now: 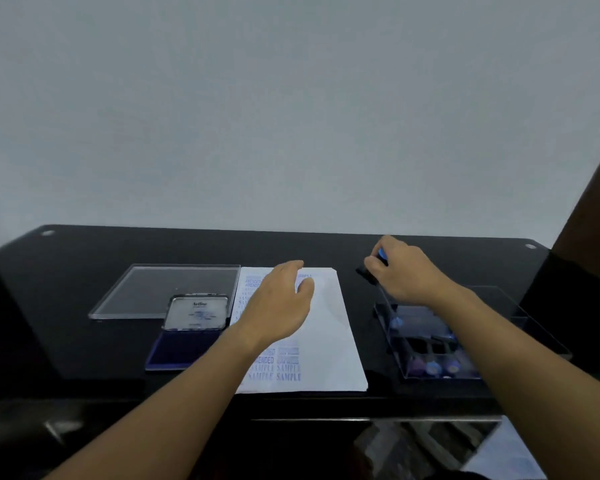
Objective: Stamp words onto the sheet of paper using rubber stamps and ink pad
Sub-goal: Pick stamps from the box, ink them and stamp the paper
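Note:
A white sheet of paper [329, 327] lies in the middle of the black table, with blue stamped words such as SAMPLE and AMENDED down its left part. My left hand [278, 303] rests flat on the sheet, fingers apart. My right hand [400, 271] is right of the sheet's far corner, shut on a rubber stamp [371, 270] with a blue handle and a black base. The open ink pad [181, 348] with its blue pad and raised lid sits left of the paper.
A clear plastic box [430, 344] holding several blue-handled stamps stands under my right forearm. Its clear lid [167, 289] lies flat behind the ink pad. The table's [84, 341] front edge runs just below the paper. A dark panel rises at the far right.

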Demonstrator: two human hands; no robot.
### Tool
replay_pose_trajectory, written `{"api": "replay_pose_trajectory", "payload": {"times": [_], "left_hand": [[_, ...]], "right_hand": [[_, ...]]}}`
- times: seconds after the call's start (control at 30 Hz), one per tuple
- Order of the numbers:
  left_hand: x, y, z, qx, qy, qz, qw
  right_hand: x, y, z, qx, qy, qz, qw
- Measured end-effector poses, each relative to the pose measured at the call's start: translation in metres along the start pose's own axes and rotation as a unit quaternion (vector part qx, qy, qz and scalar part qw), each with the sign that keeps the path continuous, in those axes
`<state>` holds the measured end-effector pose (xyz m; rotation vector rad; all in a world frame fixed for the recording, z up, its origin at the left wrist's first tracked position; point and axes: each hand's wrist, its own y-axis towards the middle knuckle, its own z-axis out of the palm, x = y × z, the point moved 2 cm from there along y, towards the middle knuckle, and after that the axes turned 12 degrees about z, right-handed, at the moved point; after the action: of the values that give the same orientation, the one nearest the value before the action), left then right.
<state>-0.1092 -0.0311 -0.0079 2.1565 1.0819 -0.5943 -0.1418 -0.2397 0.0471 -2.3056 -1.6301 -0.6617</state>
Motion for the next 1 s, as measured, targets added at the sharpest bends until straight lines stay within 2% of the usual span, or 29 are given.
{"api": "replay_pose_trajectory", "payload": {"times": [0.63,0.83,1.0], "left_hand": [[0.102,-0.059,-0.1,-0.093,0.055,-0.088,0.99],[0.142,-0.077,-0.118,-0.107,0.072,-0.125,0.984],[0.168,-0.092,-0.123,-0.109,0.117,-0.123,0.979]], "right_hand": [[0.134,-0.013,0.091,0.12,0.034,-0.125,0.984],[0.164,-0.013,0.122,0.143,0.016,-0.148,0.978],[0.188,-0.021,0.145,0.165,-0.021,-0.179,0.97]]}}
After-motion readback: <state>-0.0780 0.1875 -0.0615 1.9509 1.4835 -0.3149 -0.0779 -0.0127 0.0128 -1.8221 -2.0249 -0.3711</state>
